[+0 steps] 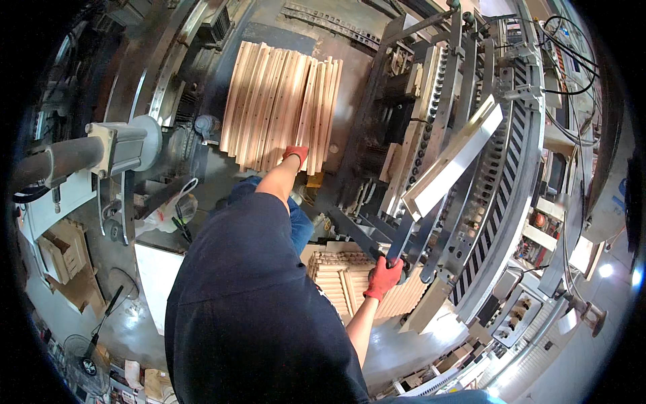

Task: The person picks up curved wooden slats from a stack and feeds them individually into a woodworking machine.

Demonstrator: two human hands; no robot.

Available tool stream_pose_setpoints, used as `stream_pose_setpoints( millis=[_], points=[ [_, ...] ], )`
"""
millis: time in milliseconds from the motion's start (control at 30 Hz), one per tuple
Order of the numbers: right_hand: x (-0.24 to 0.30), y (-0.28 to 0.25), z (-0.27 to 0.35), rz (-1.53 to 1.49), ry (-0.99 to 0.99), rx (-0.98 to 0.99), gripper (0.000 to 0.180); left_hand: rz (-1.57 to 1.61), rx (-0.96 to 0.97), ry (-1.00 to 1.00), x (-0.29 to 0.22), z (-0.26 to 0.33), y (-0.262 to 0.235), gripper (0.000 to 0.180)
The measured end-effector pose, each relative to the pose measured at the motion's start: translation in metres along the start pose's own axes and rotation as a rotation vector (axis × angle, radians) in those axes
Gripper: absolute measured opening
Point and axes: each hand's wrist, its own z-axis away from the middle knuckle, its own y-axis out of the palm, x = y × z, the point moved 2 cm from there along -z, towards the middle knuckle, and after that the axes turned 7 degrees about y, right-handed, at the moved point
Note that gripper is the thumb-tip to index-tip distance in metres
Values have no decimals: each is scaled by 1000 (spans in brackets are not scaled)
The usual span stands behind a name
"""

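My left hand [296, 156], in a red glove, is at the near ends of a stack of long wooden strips [269, 101]. Its fingers are closed at the end of one wooden strip [311, 94]. Lower and to the right, my right hand [383, 277] wears a red glove too and closes around the near end of a metal rail [402, 236], beside a dark round part. A white-faced wooden piece [457, 161] lies slantwise across the machine's rails, beyond my right hand. My palms and some fingertips are hidden.
The conveyor machine [498, 222] with its striped edge runs along the right. More wooden strips [343, 293] are stacked below my right hand. A round metal cylinder on an arm [128, 145] juts in from the left. A fan [87, 363] stands at lower left.
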Motion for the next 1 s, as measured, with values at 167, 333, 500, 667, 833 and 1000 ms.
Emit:
stream_pose_setpoints(
  millis=[167, 333, 500, 667, 833, 1000],
  points=[
    [0, -4, -10, 21, 14, 1, 22, -740, 206, 648, 28, -31, 2, 34],
    [2, -5, -23, -91, 148, 235, 23, -1623, 515, 953, 81, -28, -5, 38],
    [-3, -3, -15, -52, 153, 165, 24, -1141, 444, 339, 66, 16, -64, 44],
    [4, -20, -10, 61, 196, 94, 36, -882, 416, 719, 67, -34, -53, 36],
    [14, -13, -18, 19, 221, 60, 36, -537, 568, 520, 37, 7, -66, 33],
    [14, -23, -12, 18, 196, 12, 35, -731, 647, 392, 40, -18, -50, 29]
  ],
)
